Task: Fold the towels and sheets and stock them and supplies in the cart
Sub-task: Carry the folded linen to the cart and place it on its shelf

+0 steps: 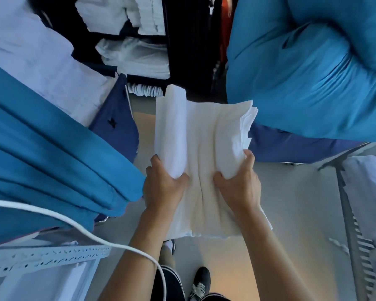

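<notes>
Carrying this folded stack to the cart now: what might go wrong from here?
1. The folded white sheets are held only at the near end by the left hand and right hand; the far layers already fan apart and may unfold.
2. The white cable lies over the left forearm and could snag.
3. The cart shelves look full, so fitting may be tight.

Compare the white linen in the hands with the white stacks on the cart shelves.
The folded linen is off the shelves, gripped by left hand and right hand; the shelved stacks lie stowed and untouched. The held piece looks rumpled and creased; the stacks look flatter. Both are white and folded.
</notes>
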Tool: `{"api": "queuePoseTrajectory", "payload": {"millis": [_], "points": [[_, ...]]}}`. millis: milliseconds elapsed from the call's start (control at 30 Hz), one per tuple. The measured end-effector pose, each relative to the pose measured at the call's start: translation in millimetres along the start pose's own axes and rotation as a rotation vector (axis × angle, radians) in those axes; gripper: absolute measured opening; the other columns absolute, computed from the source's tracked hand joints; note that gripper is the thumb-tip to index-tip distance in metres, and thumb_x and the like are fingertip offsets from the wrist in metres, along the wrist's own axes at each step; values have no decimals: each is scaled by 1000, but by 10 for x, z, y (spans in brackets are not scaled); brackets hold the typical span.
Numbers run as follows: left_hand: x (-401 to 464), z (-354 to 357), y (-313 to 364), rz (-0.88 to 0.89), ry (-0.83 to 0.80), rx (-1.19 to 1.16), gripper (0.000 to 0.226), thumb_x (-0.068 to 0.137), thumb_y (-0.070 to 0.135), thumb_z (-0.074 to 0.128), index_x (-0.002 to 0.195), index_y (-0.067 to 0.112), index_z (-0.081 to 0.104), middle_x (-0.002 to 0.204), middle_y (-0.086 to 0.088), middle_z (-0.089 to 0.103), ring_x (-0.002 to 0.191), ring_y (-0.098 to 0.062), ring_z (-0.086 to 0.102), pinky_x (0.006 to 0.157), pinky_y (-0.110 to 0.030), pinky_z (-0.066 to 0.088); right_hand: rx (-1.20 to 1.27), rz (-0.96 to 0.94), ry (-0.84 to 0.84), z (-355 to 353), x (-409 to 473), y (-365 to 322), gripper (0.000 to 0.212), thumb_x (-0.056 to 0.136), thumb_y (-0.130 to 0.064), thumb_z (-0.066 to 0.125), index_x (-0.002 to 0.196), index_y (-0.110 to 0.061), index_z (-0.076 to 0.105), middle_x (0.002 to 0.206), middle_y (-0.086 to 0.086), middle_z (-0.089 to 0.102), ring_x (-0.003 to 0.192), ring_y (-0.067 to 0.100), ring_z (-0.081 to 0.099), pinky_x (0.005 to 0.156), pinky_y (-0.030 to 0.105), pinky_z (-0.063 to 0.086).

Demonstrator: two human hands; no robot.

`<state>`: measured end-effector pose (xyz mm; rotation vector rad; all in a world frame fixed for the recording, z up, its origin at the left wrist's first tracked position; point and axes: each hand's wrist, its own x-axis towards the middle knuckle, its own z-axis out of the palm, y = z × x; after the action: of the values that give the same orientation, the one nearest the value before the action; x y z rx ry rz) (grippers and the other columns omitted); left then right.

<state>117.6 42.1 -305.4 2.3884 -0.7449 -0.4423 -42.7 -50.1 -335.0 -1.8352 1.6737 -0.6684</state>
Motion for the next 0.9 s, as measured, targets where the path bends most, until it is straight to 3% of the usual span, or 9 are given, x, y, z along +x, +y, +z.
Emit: {"api": "queuePoseTrajectory", "payload": {"millis": [267, 500, 733, 900], "points": [[1189, -31, -75, -90, 13, -68, 71, 74, 42, 76, 130, 15, 42, 112, -9, 58, 96, -36, 61, 81, -46, 55, -9, -67, -61, 741, 899, -614, 79, 66, -43, 66, 133, -38, 26, 82, -20, 52, 76, 29, 55, 68, 37, 45], [2613, 68, -87, -143, -56, -93, 75, 76, 43, 78, 135, 17, 39, 119, -8, 56, 102, -34, 61, 87, -48, 56, -66, -21, -102, 1584, 1913, -1164, 81, 67, -43, 65, 138, -39, 25, 93, -6, 64, 82, 31, 60, 74, 43, 53], [3834, 8, -8, -189, -88, -97, 74, 74, 38, 77, 134, 16, 41, 120, -7, 58, 107, -33, 60, 88, -46, 55, -81, 31, -128, 2209, 2696, -1772, 83, 66, -46, 67, 138, -43, 24, 81, -21, 52, 73, 24, 56, 70, 39, 48], [4447, -2, 171, -181, -65, -127, 75, 72, 39, 77, 134, 18, 40, 121, -5, 57, 105, -32, 61, 85, -47, 56, -98, 19, -124, 2389, 3233, -2105, 84, 65, -47, 65, 139, -42, 24, 81, -18, 54, 73, 25, 57, 69, 39, 47]]}}
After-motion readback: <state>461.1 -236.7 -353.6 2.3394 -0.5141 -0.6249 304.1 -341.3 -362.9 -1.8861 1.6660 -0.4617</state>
